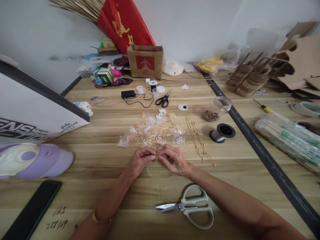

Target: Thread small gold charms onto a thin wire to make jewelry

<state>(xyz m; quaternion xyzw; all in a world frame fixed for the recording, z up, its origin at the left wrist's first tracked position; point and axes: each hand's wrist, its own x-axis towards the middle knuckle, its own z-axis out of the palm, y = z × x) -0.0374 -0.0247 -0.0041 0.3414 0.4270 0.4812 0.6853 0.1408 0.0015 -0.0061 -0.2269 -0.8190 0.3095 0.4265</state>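
Observation:
My left hand (pixel 141 160) and my right hand (pixel 174 160) meet at the middle of the table, thumbs and forefingers pinched tip to tip. Whatever lies between the fingertips is too small to make out. Just beyond them spreads a pile of small gold and silver jewelry findings (pixel 156 133), partly in clear little bags. A short silver chain (pixel 149 171) shows below my left hand. To the right lies a gold chain (pixel 197 140) with beads along it. Pale-handled scissors (pixel 188 206) rest nearer to me, below my right hand, their blades pointing left.
A spool of wire (pixel 222 133) and a tipped glass jar of beads (pixel 217 109) are on the right. Black scissors (pixel 163 99) and a black adapter (pixel 128 94) lie farther back. A phone (pixel 32 210), a purple-and-white object (pixel 35 160) and a large box (pixel 37 110) flank the left.

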